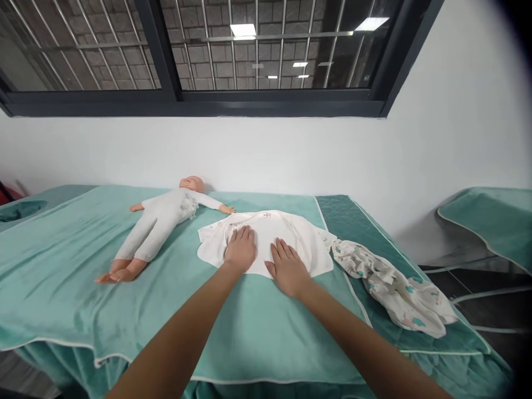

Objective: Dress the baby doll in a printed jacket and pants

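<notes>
A white baby garment lies spread flat on the teal sheet of a bed. My left hand rests palm down on its left half, fingers stretched out. My right hand lies flat on its lower middle, fingers also extended. Neither hand grips anything. A baby doll in a pale grey suit lies on its back to the left of the garment, arms out, head toward the wall.
A patterned white cloth lies crumpled on the darker teal cover at the right, near the bed's edge. Behind the bed are a white wall and a barred window. Another teal-covered bed stands far right.
</notes>
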A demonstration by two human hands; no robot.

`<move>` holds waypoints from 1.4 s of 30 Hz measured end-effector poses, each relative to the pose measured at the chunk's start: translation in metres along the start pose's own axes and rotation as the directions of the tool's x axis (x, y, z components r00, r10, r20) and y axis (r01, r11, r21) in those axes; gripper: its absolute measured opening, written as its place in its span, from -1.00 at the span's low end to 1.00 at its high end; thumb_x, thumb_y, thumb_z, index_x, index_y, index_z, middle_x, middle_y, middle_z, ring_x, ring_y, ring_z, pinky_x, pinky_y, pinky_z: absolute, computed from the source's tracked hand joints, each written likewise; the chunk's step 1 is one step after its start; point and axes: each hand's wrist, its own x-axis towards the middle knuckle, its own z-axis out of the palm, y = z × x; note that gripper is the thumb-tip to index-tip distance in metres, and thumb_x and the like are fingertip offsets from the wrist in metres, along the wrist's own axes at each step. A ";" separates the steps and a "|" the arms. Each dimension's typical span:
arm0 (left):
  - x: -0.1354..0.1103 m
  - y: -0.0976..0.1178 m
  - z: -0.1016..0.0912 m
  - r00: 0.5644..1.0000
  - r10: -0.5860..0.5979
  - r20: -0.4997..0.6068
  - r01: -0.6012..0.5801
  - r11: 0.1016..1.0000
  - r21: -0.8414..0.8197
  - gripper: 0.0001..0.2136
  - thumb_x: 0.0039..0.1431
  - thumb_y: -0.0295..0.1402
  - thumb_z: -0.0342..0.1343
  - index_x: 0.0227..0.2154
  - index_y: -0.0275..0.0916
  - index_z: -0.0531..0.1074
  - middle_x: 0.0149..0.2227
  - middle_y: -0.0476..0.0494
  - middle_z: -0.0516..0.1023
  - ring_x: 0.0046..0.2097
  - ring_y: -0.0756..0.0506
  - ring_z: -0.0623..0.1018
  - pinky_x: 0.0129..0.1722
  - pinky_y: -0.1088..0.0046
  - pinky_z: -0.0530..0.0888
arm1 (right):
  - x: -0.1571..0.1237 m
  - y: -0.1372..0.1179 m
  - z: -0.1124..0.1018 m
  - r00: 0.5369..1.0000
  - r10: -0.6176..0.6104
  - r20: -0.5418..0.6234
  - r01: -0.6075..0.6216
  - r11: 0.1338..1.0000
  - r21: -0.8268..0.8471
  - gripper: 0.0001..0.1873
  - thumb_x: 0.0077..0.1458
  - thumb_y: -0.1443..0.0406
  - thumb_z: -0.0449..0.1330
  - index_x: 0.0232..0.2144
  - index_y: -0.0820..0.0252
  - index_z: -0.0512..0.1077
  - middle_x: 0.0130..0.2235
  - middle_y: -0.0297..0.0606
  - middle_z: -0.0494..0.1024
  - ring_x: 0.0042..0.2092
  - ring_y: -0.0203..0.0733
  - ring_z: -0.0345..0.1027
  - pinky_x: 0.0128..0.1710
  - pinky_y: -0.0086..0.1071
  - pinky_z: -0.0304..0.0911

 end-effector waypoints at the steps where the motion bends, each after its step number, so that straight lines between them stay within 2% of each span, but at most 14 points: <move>1: 0.004 -0.001 -0.001 0.999 0.039 0.009 -0.039 0.999 -0.010 -0.53 0.29 -0.47 -0.18 0.22 -0.35 0.30 0.32 -0.31 0.26 0.36 -0.18 0.21 0.35 0.16 0.08 | -0.005 -0.001 0.000 1.000 -0.008 -0.009 0.008 1.000 0.003 -0.33 0.39 0.08 -0.23 0.35 0.42 0.06 0.42 0.05 -0.08 0.44 0.02 -0.26 0.38 -0.11 -0.24; 3: 0.015 -0.002 0.000 0.996 0.088 0.017 -0.087 0.996 -0.029 -0.55 0.29 -0.48 -0.17 0.20 -0.29 0.33 0.30 -0.25 0.31 0.34 -0.12 0.25 0.35 0.25 0.09 | -0.011 -0.003 -0.001 1.000 -0.011 -0.025 0.011 1.000 0.007 -0.35 0.39 0.09 -0.22 0.35 0.38 0.08 0.42 0.02 -0.06 0.44 0.00 -0.24 0.38 -0.10 -0.23; 5: 0.027 -0.004 0.002 0.996 0.088 0.020 -0.087 0.995 -0.042 -0.58 0.32 -0.45 -0.19 0.17 -0.32 0.35 0.27 -0.28 0.35 0.31 -0.12 0.29 0.32 0.28 0.15 | -0.013 -0.004 -0.002 0.999 -0.004 -0.040 0.005 1.000 0.008 -0.36 0.40 0.10 -0.21 0.35 0.36 0.11 0.41 0.00 -0.04 0.43 -0.01 -0.22 0.38 -0.10 -0.22; 9: 0.050 -0.009 0.010 1.000 0.004 0.023 -0.003 0.998 -0.061 -0.58 0.35 -0.36 -0.21 0.13 -0.38 0.36 0.24 -0.35 0.38 0.29 -0.16 0.33 0.29 0.28 0.21 | -0.013 -0.006 -0.003 0.998 0.004 -0.066 -0.003 1.000 0.007 -0.39 0.40 0.11 -0.20 0.33 0.32 0.14 0.41 -0.04 0.01 0.43 -0.02 -0.18 0.38 -0.10 -0.19; 15: 0.077 -0.018 0.022 0.983 -0.174 0.050 0.178 0.981 -0.081 -0.59 0.34 -0.33 -0.24 0.03 -0.41 0.42 0.04 -0.42 0.54 0.10 -0.30 0.50 0.12 0.08 0.37 | -0.014 -0.006 -0.003 0.997 0.019 -0.075 -0.018 1.000 0.018 -0.42 0.40 0.12 -0.19 0.32 0.26 0.17 0.41 -0.11 0.02 0.42 -0.07 -0.16 0.37 -0.11 -0.18; 21: 0.094 -0.023 0.029 0.972 -0.224 0.075 0.230 0.968 -0.103 -0.58 0.34 -0.36 -0.25 0.11 -0.40 0.35 0.13 -0.39 0.48 0.18 -0.26 0.44 0.17 0.19 0.33 | -0.016 -0.008 -0.007 0.995 0.034 -0.094 -0.029 0.998 0.046 -0.49 0.39 0.17 -0.17 0.26 0.18 0.26 0.39 -0.17 0.11 0.40 -0.10 -0.10 0.37 -0.12 -0.16; 26: 0.095 -0.024 0.029 0.971 -0.228 0.068 0.235 0.964 -0.124 -0.58 0.34 -0.37 -0.26 0.09 -0.38 0.37 0.12 -0.36 0.49 0.18 -0.22 0.44 0.20 0.24 0.31 | -0.017 -0.009 -0.009 0.987 0.070 -0.144 -0.062 0.996 0.057 -0.56 0.36 0.25 -0.11 0.18 0.15 0.35 0.35 -0.18 0.20 0.38 -0.12 -0.02 0.37 -0.11 -0.18; 30: 0.090 -0.023 0.027 0.971 -0.228 0.068 0.235 0.964 -0.125 -0.57 0.34 -0.36 -0.26 0.12 -0.41 0.35 0.13 -0.38 0.48 0.18 -0.24 0.43 0.21 0.23 0.28 | -0.017 -0.007 -0.008 0.986 0.063 -0.157 -0.052 0.996 0.072 -0.57 0.35 0.27 -0.09 0.17 0.15 0.35 0.32 -0.19 0.26 0.35 -0.13 0.04 0.34 -0.14 -0.11; 36: 0.074 -0.014 0.021 0.951 -0.303 0.064 0.308 0.948 -0.078 -0.54 0.34 -0.35 -0.24 0.13 -0.52 0.35 0.14 -0.53 0.44 0.22 -0.31 0.39 0.23 0.13 0.22 | -0.020 -0.008 -0.008 0.982 0.058 -0.180 -0.044 0.996 0.080 -0.58 0.34 0.28 -0.08 0.15 0.15 0.37 0.31 -0.22 0.29 0.33 -0.16 0.08 0.32 -0.18 -0.09; 42: 0.052 -0.008 0.011 0.928 -0.367 0.067 0.369 0.928 -0.038 -0.52 0.33 -0.35 -0.25 0.13 -0.58 0.35 0.12 -0.58 0.45 0.19 -0.36 0.40 0.21 0.04 0.20 | -0.023 -0.009 -0.008 0.979 0.081 -0.187 -0.066 0.994 0.087 -0.57 0.35 0.28 -0.10 0.16 0.13 0.36 0.31 -0.23 0.29 0.33 -0.17 0.08 0.33 -0.15 -0.12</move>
